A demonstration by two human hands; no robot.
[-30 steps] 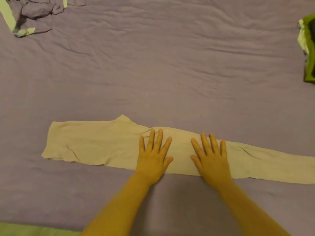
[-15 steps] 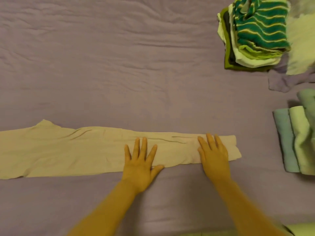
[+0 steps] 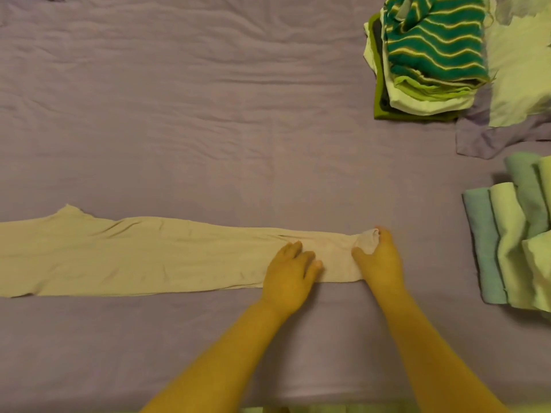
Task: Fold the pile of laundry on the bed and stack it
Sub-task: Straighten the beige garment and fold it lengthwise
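Note:
A long beige garment (image 3: 143,257), folded into a narrow strip, lies flat across the purple bed sheet (image 3: 208,129) and runs off the left edge. My right hand (image 3: 380,260) grips its right end, and the cloth bunches up between the thumb and fingers. My left hand (image 3: 290,271) sits just left of it with its fingers curled down onto the cloth; whether they pinch it I cannot tell.
A stack of folded clothes (image 3: 423,61) topped by a green striped piece stands at the back right. Pale cloth (image 3: 518,73) lies beside it. Folded green towels (image 3: 512,239) lie at the right edge.
Both hands lay flat on the strip before. Now my right hand has gathered up the right end, and my left hand has curled its fingers and moved closer to it.

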